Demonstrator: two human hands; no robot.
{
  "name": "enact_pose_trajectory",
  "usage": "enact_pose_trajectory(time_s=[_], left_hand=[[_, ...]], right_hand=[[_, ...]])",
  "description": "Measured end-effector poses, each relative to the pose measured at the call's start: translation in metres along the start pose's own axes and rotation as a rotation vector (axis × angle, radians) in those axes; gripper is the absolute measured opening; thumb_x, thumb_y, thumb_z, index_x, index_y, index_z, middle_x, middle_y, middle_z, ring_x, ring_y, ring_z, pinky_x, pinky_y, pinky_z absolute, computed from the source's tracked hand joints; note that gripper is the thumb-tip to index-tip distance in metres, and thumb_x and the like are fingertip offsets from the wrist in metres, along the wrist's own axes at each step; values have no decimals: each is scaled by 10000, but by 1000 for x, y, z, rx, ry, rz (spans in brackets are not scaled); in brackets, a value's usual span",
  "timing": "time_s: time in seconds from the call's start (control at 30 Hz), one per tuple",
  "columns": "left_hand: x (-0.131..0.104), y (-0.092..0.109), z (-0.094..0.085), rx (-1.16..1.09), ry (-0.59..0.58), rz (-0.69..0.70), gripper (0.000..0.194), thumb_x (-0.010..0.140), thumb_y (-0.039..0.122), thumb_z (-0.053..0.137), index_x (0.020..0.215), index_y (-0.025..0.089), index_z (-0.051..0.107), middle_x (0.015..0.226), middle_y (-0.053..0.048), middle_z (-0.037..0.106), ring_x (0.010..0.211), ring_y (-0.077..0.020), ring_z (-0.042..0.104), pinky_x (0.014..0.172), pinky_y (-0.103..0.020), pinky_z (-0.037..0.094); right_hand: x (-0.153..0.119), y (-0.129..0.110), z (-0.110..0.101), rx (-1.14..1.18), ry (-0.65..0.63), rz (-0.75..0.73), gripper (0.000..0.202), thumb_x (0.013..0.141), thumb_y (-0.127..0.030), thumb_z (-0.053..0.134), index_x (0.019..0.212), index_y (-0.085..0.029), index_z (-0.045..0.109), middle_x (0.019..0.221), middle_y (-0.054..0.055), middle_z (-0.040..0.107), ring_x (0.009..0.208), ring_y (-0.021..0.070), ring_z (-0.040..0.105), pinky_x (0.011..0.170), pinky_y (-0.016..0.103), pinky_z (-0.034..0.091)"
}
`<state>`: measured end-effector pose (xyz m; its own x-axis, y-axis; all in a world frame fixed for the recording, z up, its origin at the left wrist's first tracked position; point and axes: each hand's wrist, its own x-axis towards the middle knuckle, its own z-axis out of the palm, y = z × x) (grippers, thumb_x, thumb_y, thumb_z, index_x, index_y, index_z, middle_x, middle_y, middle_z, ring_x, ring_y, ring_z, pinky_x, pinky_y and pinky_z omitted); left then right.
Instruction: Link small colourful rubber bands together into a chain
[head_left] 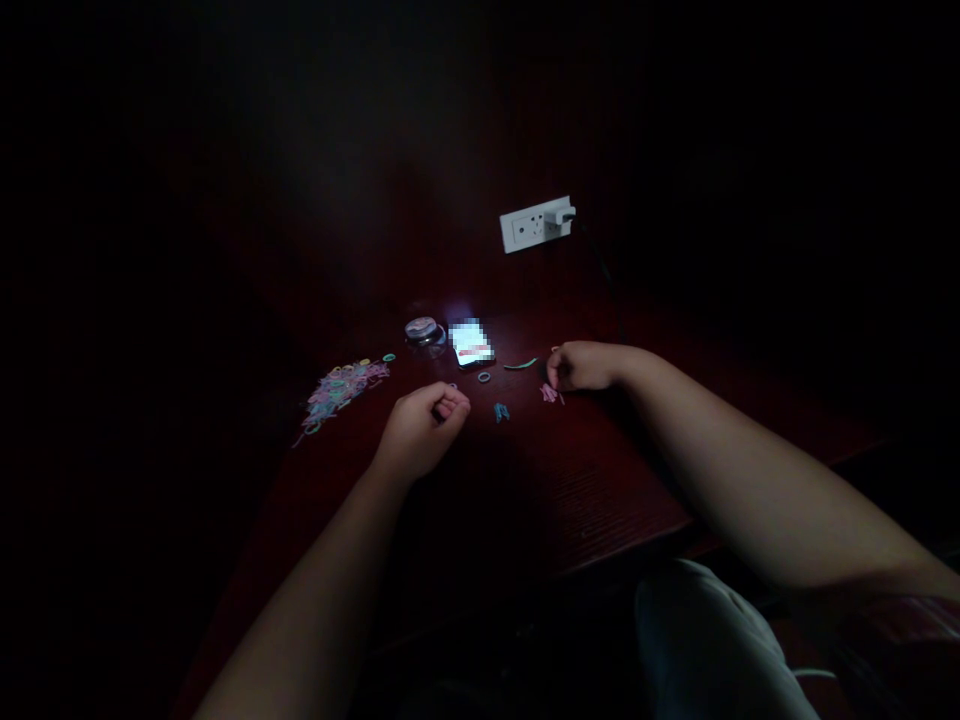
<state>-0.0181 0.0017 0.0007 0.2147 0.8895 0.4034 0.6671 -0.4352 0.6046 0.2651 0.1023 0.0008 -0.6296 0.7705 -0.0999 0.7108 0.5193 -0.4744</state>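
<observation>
My left hand is closed on the dark red table, fingers curled and thumb against them; what it holds, if anything, is hidden. A bit of pale purple band shows just behind it. My right hand is pinched closed beside a small group of pink elastic bands; I cannot make out anything in its fingers. Between the hands lie a few blue elastic bands, a pale ring-shaped band and a green strip. A heap of mixed-colour elastic bands lies to the left.
A lit phone stands at the back of the table, next to a round clear container. On the wall, a white socket holds a plugged-in charger with a dark cable. The surroundings are very dark.
</observation>
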Motion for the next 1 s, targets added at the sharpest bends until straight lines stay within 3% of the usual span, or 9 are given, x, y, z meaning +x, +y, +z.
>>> enact_pose_trajectory(time_s=[0.2, 0.37, 0.53, 0.67, 1.0], left_hand=[[0, 0, 0, 16, -4, 4, 153, 819, 302, 568, 836, 179, 659, 737, -12, 653, 651, -100, 566, 600, -214, 453], [0, 8, 2, 36, -20, 35, 161, 818, 305, 569, 826, 178, 667, 754, -20, 663, 651, -104, 570, 603, -227, 460], [-4, 20, 8, -47, -140, 56, 204, 776, 361, 643, 874, 191, 696, 739, -13, 681, 617, -101, 576, 570, -233, 471], [-5, 18, 13, -96, -206, 31, 172, 775, 325, 649, 881, 201, 705, 738, -7, 699, 626, -102, 611, 582, -234, 499], [0, 19, 13, -69, -81, -58, 122, 775, 273, 634, 819, 163, 661, 730, -27, 697, 626, -108, 621, 591, -226, 504]], right_hand=[[-7, -4, -6, 12, -33, 27, 79, 676, -162, 600, 719, -174, 666, 722, 30, 674, 700, 169, 580, 717, 294, 418], [-15, -29, -7, 177, -71, -87, 59, 694, -179, 591, 745, -164, 617, 678, 4, 617, 594, 121, 515, 582, 254, 385], [-7, -57, 16, 277, 41, -291, 41, 733, -181, 572, 762, -154, 585, 645, -20, 543, 562, 88, 460, 533, 226, 346], [1, -71, 36, 327, 102, -383, 77, 765, -217, 575, 781, -143, 590, 654, -16, 530, 576, 87, 451, 526, 223, 339], [1, -83, 44, 346, 281, -399, 119, 798, -254, 562, 812, -142, 596, 675, -8, 521, 596, 89, 440, 537, 221, 342]])
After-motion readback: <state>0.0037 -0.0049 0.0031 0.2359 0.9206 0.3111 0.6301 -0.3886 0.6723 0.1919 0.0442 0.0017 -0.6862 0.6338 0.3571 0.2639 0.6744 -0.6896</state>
